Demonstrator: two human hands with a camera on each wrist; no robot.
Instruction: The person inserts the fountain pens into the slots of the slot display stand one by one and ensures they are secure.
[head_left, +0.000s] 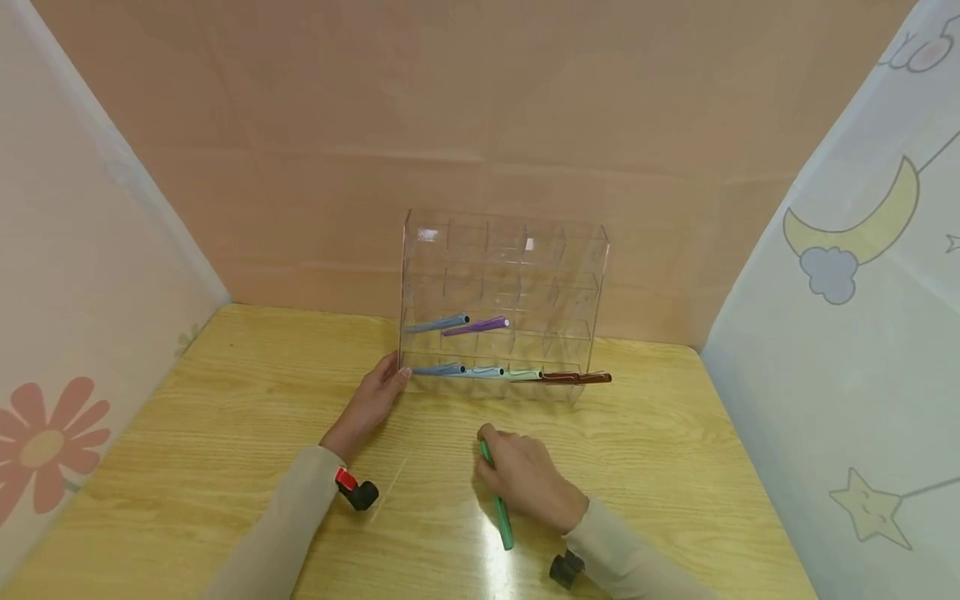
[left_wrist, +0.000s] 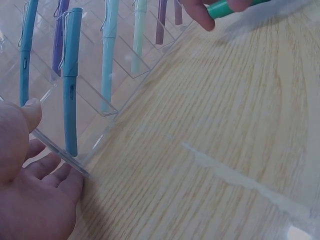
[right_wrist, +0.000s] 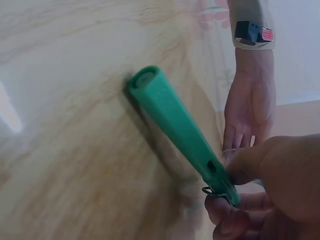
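A clear acrylic pen rack point(head_left: 504, 275) with rows of compartments stands upright on the table. My left hand point(head_left: 375, 396) grips its lower left edge, with the thumb point(left_wrist: 32, 115) at the front and the fingers by the side panel. In front of the rack, my right hand point(head_left: 525, 473) pinches a green fountain pen point(right_wrist: 172, 120) near its clip, between thumb and fingers. The pen's far end angles toward the near side, just above the table. Along the rack's bottom row lie blue point(head_left: 438, 369), light blue point(head_left: 483, 372), pale green point(head_left: 525, 375) and dark red pens point(head_left: 596, 378).
One row higher in the rack, a blue pen point(head_left: 438, 323) and a purple pen point(head_left: 476, 326) lie at the left. The wooden table point(head_left: 645, 467) is bounded by a plain back curtain point(head_left: 495, 108) and printed side curtains point(head_left: 847, 350).
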